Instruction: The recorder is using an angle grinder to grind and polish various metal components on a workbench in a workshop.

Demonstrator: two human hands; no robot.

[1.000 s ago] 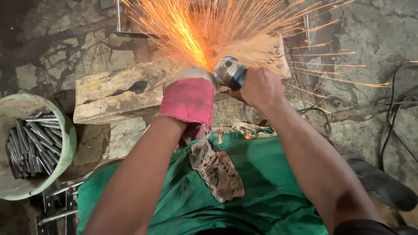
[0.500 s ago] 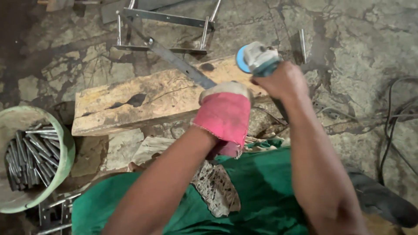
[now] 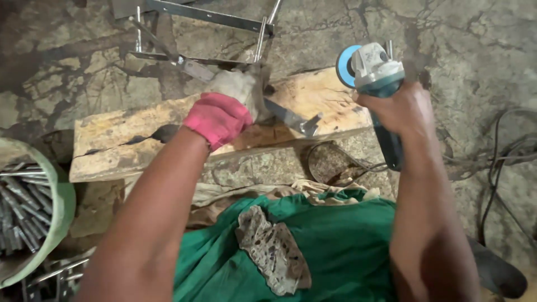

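Note:
My left hand [image 3: 232,103], in a dirty glove with a pink cuff, grips a flat steel bar [image 3: 291,118] of a welded metal frame [image 3: 196,33] that lies across a worn wooden block [image 3: 128,142]. My right hand [image 3: 400,109] holds a teal angle grinder [image 3: 372,72] upright to the right of the block. Its blue disc [image 3: 344,64] is lifted clear of the metal, and no sparks show.
A green bucket [image 3: 59,215] of steel rods [image 3: 19,204] stands at the left. Green cloth [image 3: 335,246] with a dirty rag [image 3: 271,251] covers my lap. Cables [image 3: 495,168] trail over the cracked stone floor at the right. More metal pieces [image 3: 53,277] lie at bottom left.
The grinder was throwing sparks at the frame, then came off it and moved right. My left hand shifted left along the frame and gripped the bar. The view has tilted.

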